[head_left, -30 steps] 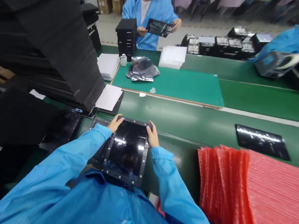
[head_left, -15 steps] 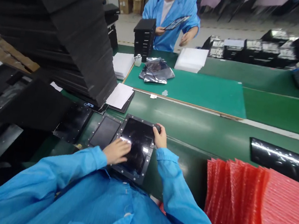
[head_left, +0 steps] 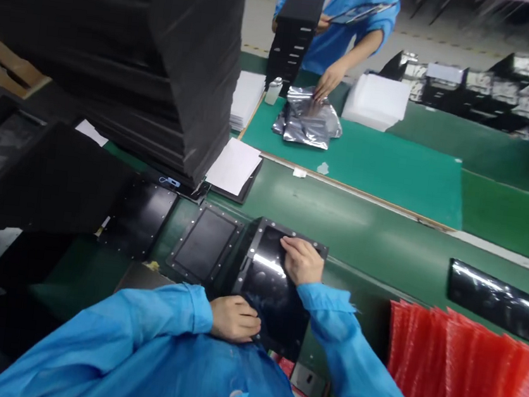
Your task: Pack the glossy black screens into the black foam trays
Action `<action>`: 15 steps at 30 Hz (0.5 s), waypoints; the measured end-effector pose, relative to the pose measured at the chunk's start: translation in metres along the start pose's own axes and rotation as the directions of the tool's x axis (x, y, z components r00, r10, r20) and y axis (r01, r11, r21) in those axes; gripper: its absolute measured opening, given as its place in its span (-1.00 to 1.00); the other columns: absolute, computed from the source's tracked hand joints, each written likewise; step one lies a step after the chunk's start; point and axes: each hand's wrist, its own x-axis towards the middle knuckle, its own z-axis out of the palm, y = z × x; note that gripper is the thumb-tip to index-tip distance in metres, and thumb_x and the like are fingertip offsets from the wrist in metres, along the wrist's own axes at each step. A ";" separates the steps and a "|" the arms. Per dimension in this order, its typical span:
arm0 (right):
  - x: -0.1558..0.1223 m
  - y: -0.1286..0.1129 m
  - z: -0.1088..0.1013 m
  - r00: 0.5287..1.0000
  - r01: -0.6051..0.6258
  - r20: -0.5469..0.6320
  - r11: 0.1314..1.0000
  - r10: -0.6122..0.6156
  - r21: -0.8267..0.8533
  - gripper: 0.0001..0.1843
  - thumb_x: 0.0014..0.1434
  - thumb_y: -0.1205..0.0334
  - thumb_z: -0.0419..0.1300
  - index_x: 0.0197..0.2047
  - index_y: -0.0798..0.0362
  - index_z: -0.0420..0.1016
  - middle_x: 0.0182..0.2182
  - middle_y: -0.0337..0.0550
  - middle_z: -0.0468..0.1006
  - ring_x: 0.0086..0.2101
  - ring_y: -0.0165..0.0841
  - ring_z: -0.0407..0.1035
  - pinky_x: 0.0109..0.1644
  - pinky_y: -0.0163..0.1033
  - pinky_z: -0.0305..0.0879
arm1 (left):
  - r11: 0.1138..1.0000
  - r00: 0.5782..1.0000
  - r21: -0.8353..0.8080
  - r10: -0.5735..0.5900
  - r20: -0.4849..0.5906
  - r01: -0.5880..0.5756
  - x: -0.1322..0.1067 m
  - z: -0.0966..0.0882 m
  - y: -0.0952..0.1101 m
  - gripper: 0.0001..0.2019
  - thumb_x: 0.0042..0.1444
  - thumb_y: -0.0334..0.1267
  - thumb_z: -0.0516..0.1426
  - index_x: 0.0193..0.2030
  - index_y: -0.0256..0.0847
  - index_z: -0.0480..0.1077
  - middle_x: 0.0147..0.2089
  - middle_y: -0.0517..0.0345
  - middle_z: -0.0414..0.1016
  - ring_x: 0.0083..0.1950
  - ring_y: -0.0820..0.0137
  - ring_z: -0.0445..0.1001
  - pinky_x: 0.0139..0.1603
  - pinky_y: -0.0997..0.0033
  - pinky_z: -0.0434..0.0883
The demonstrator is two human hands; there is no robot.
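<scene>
A glossy black screen panel (head_left: 266, 291) lies in a black frame fixture (head_left: 249, 254) with pale round studs along its rim, close in front of me. At the near left part of the panel, my left hand (head_left: 235, 318) is closed, its fingers curled down. Near the far edge, my right hand (head_left: 304, 261) lies over the glossy surface with its fingers pressed together. What either hand pinches, if anything, is hidden. Left of the fixture lies a second studded black frame (head_left: 204, 243) with a dull dark middle.
A tall black stack (head_left: 183, 74) rises at left. White sheets (head_left: 234, 164) lie beyond the second frame. Red bubble bags (head_left: 455, 367) and a curved glossy black sheet (head_left: 492, 298) are at right. Across the bench, a co-worker's hand (head_left: 330, 78) touches silvery bags (head_left: 308, 124).
My left hand has moved from the panel's middle to its near left edge and closed. My right hand has gone from the far right corner onto the panel. The fixture is now tilted or shifted.
</scene>
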 end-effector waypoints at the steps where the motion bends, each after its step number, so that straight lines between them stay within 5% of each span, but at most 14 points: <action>1: 0.001 -0.003 0.000 1.000 -0.021 0.000 1.000 0.021 -0.018 -0.64 0.15 0.40 -0.01 -0.14 -0.04 0.56 -0.21 -0.14 0.59 -0.16 -0.26 0.44 -0.03 -0.09 0.41 | 1.000 1.000 -0.027 -0.004 0.025 0.004 0.000 -0.001 -0.001 -0.71 0.27 -0.19 -0.02 -0.10 -0.24 0.47 -0.07 0.11 0.57 -0.05 0.37 0.48 -0.11 0.38 0.38; 6: -0.005 -0.040 -0.003 0.977 -0.206 0.032 0.973 0.210 -0.100 -0.56 0.11 0.38 -0.01 0.03 0.06 0.47 0.02 -0.04 0.49 0.07 -0.17 0.31 0.16 0.04 0.28 | 0.976 0.989 -0.192 -0.079 0.122 0.102 -0.005 -0.014 -0.003 -0.69 0.22 -0.13 0.04 -0.02 -0.24 0.44 0.02 0.03 0.50 0.09 0.23 0.39 0.19 0.16 0.25; 8: -0.022 -0.061 -0.005 0.943 -0.329 0.022 0.940 0.333 -0.093 -0.58 0.14 0.29 0.01 0.06 0.06 0.44 0.06 -0.01 0.45 0.10 -0.14 0.27 0.19 0.09 0.22 | 0.934 0.968 -0.259 -0.222 0.117 0.246 -0.012 -0.020 -0.003 -0.61 0.15 -0.13 0.13 0.10 -0.20 0.36 0.19 -0.02 0.36 0.26 0.14 0.24 0.32 0.02 0.08; 10: -0.053 -0.083 -0.008 0.872 -0.489 -0.043 0.871 0.488 -0.053 -0.57 0.15 0.15 0.05 0.08 0.06 0.41 0.08 0.04 0.42 0.10 -0.11 0.26 0.21 0.13 0.17 | 0.821 0.887 -0.342 -0.448 0.112 0.458 -0.022 -0.022 -0.005 -0.40 0.05 -0.14 0.20 0.24 -0.18 0.21 0.35 -0.08 0.11 0.38 0.06 0.01 0.36 -0.09 -0.05; 12: -0.093 -0.103 -0.009 0.732 -0.669 -0.136 0.742 0.667 0.040 -0.46 0.12 0.01 0.09 0.11 0.10 0.37 0.11 0.11 0.38 0.11 -0.08 0.24 0.22 0.15 0.13 | 0.608 0.729 -0.457 -0.668 0.148 0.649 -0.032 -0.018 -0.009 -0.18 -0.04 -0.15 0.26 0.34 -0.23 0.03 0.41 -0.16 -0.09 0.42 0.00 -0.14 0.38 -0.11 -0.09; 15: -0.151 -0.129 -0.007 0.359 -0.873 -0.169 0.395 0.918 0.287 -0.32 -0.02 -0.17 0.16 0.06 0.14 0.41 0.06 0.13 0.42 0.08 -0.04 0.27 0.19 0.13 0.16 | 0.258 0.535 -0.630 -0.790 0.298 0.733 -0.042 -0.004 -0.013 -0.03 -0.12 -0.15 0.29 0.38 -0.30 -0.10 0.41 -0.25 -0.12 0.42 0.00 -0.14 0.39 -0.05 -0.06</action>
